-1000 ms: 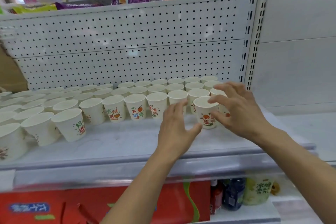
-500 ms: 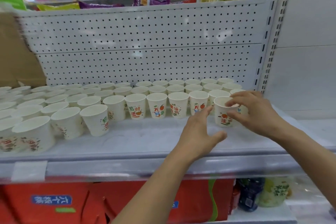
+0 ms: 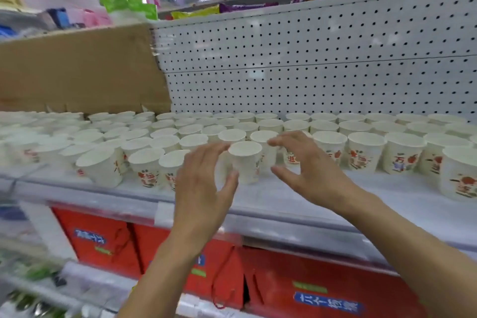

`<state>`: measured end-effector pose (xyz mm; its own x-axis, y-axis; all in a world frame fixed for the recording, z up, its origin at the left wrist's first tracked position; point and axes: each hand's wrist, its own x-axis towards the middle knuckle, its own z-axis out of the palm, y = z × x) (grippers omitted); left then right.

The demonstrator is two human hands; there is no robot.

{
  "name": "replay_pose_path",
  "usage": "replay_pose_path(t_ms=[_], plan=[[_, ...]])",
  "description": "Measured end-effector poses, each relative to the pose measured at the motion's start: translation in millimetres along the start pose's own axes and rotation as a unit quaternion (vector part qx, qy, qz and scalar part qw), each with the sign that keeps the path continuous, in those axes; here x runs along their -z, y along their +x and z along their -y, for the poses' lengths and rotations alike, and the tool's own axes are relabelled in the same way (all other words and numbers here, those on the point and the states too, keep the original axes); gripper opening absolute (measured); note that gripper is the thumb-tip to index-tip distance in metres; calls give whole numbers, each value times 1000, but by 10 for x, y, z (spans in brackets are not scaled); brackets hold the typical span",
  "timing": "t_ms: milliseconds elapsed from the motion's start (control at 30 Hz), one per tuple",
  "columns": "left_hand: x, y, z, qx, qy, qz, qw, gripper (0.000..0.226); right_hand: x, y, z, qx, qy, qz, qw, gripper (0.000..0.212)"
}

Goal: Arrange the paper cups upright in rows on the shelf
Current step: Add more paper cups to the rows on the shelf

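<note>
From the head camera, the shelf (image 3: 284, 199) carries paper cups (image 3: 361, 147) upright in several rows from end to end, so most of the job looks done. One front cup (image 3: 245, 162) stands upright just ahead of the row. The left hand (image 3: 204, 181) curves its grip round the cup's left side, contact unclear through blur, and the right hand (image 3: 309, 170) hovers spread and empty beside it. What is left, I judge, is lining up this cup and its ragged left neighbours.

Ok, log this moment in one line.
stage: aligning | left hand: open | right hand: open | front cup: upright, between them | cup rows: upright on shelf
</note>
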<state>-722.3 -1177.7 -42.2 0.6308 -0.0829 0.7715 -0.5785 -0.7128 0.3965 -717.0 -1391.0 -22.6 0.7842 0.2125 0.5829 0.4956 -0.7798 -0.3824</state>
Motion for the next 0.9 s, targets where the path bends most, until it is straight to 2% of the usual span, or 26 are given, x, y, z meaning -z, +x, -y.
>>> replay_pose_path(t_ms=[133,200,300,500,600,733,900], plan=[[468,82,731,32,159,12,987,44,-333,286,124,-60,-48,44,996,51],[545,114,902,22,217,48,975,36,-446,356,121,-85,-64,43,993,42],[562,138,1010,-15,218,58,974,20,-535,381,104,-90,-44,16,995,25],[463,143,649,-56,78,15,995,17,-268,166,116,-67,-2,-36,997,10],[248,178,199,-52,-47,58,996,15,102,-117,70,-72,-1,-70,995,11],[-251,215,-442,-56,-189,119,973,19,726,-650,-150,-97,-42,-114,988,11],[-884,152,-1411,-90,-252,171,948,14,1558,-1331,-521,-146,-111,-156,971,7]])
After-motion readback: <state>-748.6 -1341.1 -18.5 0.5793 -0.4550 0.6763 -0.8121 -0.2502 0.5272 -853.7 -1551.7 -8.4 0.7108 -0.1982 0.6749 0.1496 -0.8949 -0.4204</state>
